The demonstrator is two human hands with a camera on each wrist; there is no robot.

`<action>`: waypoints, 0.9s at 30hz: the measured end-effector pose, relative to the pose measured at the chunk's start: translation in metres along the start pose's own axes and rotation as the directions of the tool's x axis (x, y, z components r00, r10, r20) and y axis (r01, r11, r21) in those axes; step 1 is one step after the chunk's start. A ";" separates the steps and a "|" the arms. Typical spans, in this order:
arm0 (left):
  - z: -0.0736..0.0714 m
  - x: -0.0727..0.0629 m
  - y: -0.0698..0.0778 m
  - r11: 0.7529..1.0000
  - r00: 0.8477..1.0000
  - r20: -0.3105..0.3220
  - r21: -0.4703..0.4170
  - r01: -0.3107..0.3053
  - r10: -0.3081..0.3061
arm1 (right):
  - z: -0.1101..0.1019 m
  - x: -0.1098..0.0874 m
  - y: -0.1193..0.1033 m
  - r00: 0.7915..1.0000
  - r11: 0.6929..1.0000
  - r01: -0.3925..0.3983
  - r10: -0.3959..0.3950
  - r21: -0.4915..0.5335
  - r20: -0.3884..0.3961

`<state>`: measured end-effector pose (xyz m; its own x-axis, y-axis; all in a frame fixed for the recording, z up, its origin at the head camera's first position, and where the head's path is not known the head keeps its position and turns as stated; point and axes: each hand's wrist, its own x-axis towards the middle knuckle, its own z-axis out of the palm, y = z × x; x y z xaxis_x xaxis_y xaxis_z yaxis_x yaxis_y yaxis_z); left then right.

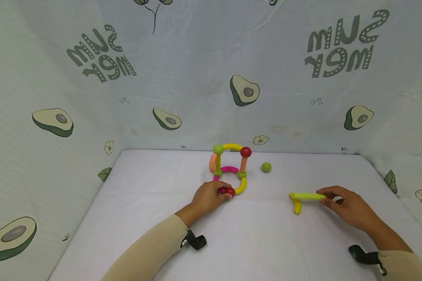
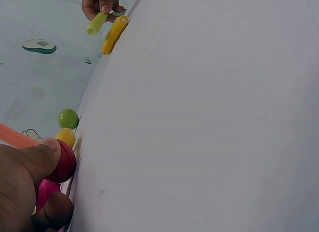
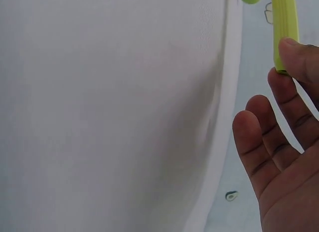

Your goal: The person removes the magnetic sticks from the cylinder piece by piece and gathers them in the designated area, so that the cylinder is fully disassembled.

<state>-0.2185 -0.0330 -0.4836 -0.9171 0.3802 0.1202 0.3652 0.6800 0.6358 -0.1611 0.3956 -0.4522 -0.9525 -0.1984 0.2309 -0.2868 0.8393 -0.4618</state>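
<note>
A toy frame of coloured rods and balls stands at the table's middle, with an upright loop at the back and a ring on the table. My left hand [image 1: 211, 195] pinches the front red ball [image 1: 230, 191] of that ring, beside a magenta rod [image 2: 48, 191]. To the right, my right hand [image 1: 351, 208] holds one end of a straight yellow-green rod [image 1: 307, 196] between thumb and fingertip. Its other fingers stay extended in the right wrist view. A curved yellow rod [image 1: 297, 206] lies by the far end of the yellow-green one; whether they touch I cannot tell.
A loose green ball [image 1: 266, 167] lies right of the frame. Above the ring are a green ball [image 1: 218, 149], a red ball [image 1: 245, 152] and an orange upright rod [image 1: 244, 164]. Behind the white table [image 1: 161, 168] hangs a printed curtain [image 1: 197, 89].
</note>
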 end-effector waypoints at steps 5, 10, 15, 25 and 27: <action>0.000 0.000 -0.001 1.000 1.000 0.000 -0.007 -0.002 0.002 | -0.002 -0.004 0.007 0.999 0.999 -0.034 0.034 -0.008 0.028; -0.001 -0.001 -0.001 1.000 1.000 -0.002 -0.010 -0.005 0.005 | -0.005 -0.008 0.012 0.995 0.997 -0.075 0.076 -0.024 0.059; 0.000 -0.001 -0.001 1.000 1.000 -0.008 -0.004 -0.009 0.009 | -0.007 -0.010 0.017 0.994 0.996 -0.086 0.087 -0.027 0.065; -0.003 -0.001 0.002 1.000 1.000 0.004 0.008 0.016 -0.016 | -0.012 -0.010 0.022 0.972 0.987 -0.147 0.156 -0.065 0.175; -0.003 -0.001 0.002 1.000 1.000 0.007 0.012 0.024 -0.024 | -0.011 -0.010 0.022 0.969 0.985 -0.156 0.167 -0.075 0.182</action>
<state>-0.2174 -0.0337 -0.4806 -0.9245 0.3681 0.0994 0.3450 0.6965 0.6292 -0.1563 0.4218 -0.4548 -0.9895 -0.1442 -0.0093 -0.1265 0.8957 -0.4262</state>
